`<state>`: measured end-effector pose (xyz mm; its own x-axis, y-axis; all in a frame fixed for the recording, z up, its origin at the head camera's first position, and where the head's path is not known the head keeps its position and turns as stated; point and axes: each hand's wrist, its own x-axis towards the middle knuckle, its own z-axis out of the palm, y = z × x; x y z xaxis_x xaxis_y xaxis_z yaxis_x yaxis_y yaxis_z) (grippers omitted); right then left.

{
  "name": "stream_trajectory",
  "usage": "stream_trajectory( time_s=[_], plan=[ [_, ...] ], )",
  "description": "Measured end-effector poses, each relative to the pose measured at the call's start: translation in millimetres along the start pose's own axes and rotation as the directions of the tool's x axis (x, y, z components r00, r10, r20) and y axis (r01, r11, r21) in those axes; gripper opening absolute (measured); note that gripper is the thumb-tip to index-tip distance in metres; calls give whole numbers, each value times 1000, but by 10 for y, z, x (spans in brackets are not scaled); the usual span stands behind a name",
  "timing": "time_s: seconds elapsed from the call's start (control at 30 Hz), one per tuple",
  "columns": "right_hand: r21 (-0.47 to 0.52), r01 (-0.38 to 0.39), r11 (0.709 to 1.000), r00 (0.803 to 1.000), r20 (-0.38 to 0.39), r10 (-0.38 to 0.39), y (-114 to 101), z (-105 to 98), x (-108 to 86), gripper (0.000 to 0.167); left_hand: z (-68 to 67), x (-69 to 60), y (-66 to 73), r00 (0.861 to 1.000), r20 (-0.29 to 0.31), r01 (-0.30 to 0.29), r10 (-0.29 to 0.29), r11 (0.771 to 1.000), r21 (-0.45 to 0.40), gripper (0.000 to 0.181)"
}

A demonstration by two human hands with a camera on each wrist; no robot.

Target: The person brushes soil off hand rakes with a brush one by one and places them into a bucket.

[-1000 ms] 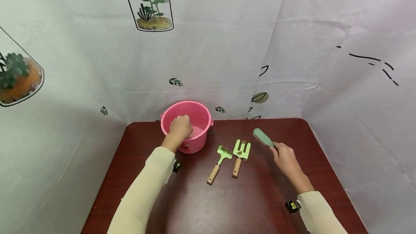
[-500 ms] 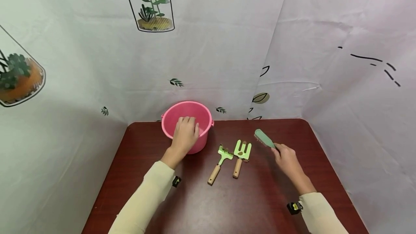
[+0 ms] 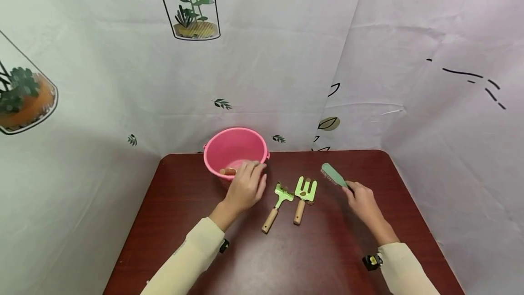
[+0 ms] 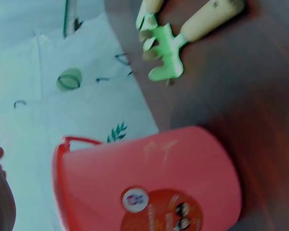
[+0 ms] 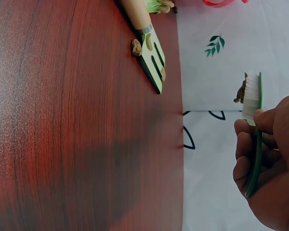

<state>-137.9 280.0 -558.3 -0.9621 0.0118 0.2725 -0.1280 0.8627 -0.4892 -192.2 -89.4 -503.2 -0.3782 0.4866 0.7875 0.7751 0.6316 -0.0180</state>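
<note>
My left hand (image 3: 244, 187) hangs over the near right rim of the pink bucket (image 3: 213, 158), fingers bent loosely with nothing visible in them. Inside the bucket a wooden handle (image 3: 227, 171) leans near the rim. My right hand (image 3: 362, 204) grips a green brush (image 3: 333, 174) by its handle above the table. In the right wrist view, brown bits (image 5: 240, 92) cling to the white bristles (image 5: 251, 96). Between the hands lie a small green rake (image 3: 282, 193) and a green fork (image 3: 305, 189), both with wooden handles and brown bits on their heads.
The dark red table (image 3: 311, 258) meets a white printed cloth (image 3: 286, 72) behind the bucket, and the cloth also rises at both sides. A brown lump (image 5: 136, 47) rests against the fork in the right wrist view.
My left hand has come up out of the bucket and moved right and toward me, uncovering the wooden handle inside. The right hand and the brush have hardly moved.
</note>
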Motion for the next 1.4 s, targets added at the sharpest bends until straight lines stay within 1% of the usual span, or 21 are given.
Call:
stream_trajectory(
  time_s=[0.07,0.13,0.23,0.33,0.4,0.47,0.53,0.67,0.77,0.83,0.93,1.03,1.07,1.13,1.17,1.23,1.4],
  plan=[
    [5,-1,1000,1000,4,1,-9,2,-1,29,24,-50,61,998,14,-68,68,998,-1,28],
    [8,-3,1000,1000,9,2,-18,2,0,30,68,-106,115,992,29,-125,125,992,-10,28],
    [10,-2,1000,1000,13,2,-29,1,2,30,153,-198,192,983,77,-167,169,986,-29,27],
    [11,3,1000,1000,14,-4,-35,5,3,30,253,-313,257,976,142,-159,164,986,-46,31],
    [15,7,1000,1000,12,-7,-36,11,2,29,315,-396,299,970,195,-142,146,989,-35,34],
    [16,9,1000,1000,12,-9,-33,20,2,29,375,-468,336,959,259,-114,114,993,-16,38],
    [17,10,1000,1000,19,-11,-31,32,1,29,427,-535,373,944,318,-88,81,996,8,39],
    [19,14,1000,999,34,-15,-31,54,-1,28,495,-630,436,901,433,-19,-18,997,80,45],
    [18,18,1000,999,34,-19,-27,65,-1,28,528,-675,461,868,488,38,-97,991,129,49],
    [16,19,1000,999,31,-20,-21,70,-2,28,548,-702,470,842,521,76,-141,987,143,50],
    [14,19,1000,999,29,-19,-15,75,-5,28,577,-744,478,789,584,122,-190,981,153,50],
    [16,16,1000,999,34,-17,-9,81,-8,29,600,-783,490,731,646,163,-221,975,150,47],
    [17,15,1000,999,36,-16,-6,83,-8,29,607,-794,495,716,659,177,-229,973,146,45],
    [17,13,1000,999,38,-14,0,87,-9,29,618,-816,509,691,679,217,-247,967,131,42],
    [17,13,1000,999,38,-14,1,88,-10,29,621,-828,517,682,686,234,-255,964,126,41],
    [16,18,1000,999,32,-18,6,93,-11,29,630,-853,533,670,691,270,-271,956,113,39],
    [18,30,999,999,33,-30,20,100,-23,29,631,-887,580,628,709,361,-320,927,99,37]
  ],
)
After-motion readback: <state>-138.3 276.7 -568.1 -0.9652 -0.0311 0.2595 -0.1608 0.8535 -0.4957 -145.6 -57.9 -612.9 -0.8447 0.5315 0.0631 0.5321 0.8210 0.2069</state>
